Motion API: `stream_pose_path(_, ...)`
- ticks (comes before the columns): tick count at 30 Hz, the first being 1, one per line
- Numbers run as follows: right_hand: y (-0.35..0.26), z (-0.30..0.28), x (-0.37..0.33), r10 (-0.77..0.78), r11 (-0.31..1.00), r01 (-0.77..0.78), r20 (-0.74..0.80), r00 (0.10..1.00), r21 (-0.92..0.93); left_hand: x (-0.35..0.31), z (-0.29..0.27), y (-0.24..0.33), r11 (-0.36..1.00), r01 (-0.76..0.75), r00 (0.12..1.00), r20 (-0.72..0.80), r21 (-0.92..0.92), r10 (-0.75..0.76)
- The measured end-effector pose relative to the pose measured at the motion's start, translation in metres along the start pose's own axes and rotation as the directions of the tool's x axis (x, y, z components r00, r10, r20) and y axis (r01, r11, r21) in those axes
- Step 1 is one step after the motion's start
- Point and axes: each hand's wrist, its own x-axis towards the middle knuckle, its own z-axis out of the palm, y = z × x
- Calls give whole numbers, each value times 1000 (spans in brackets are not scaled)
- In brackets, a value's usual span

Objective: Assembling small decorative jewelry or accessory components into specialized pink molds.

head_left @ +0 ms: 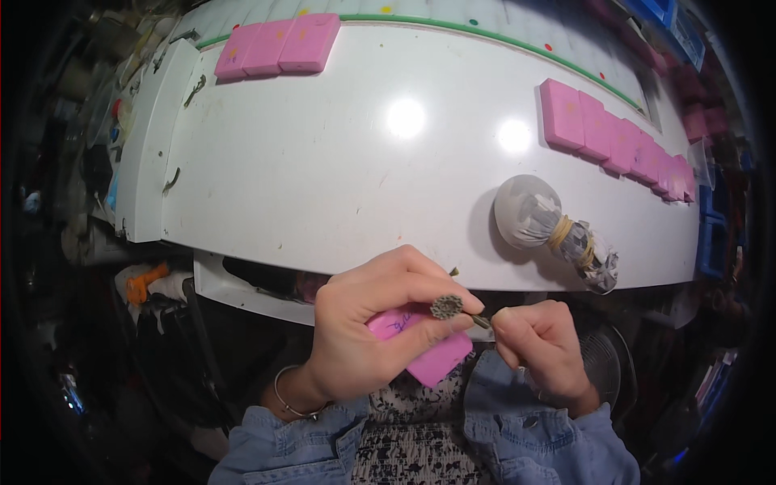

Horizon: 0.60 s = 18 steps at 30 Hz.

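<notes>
My left hand (372, 319) is closed around a flat pink block (440, 361) with blue handwriting on it. Between its thumb and forefinger it also grips a small grey-green piece (445, 306) with a round, finely dotted end face. A thin stem (480, 321) of the same dull colour runs from there toward my right hand (543, 343). The right thumb and bent fingers pinch at the stem's tip, mostly covering it. Both hands are above my lap, just in front of the white table's near edge.
On the white table (323, 162), a white cloth pouch (529, 212) tied with rubber bands lies right of centre. Three pink blocks (279, 46) stand at the far left, and a row of several more (618, 144) at the right. Green scraps (171, 181) lie at the left edge.
</notes>
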Motion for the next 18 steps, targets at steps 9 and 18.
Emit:
stream_pose_path(9,-41,15,19,-678,641,484,-143,721,-595,18,-5,-5,1000,1,997,76,25,-3)
stream_pose_path(18,-248,-91,131,-805,564,588,-226,549,-580,39,-17,-26,955,212,974,-41,-207,-225)
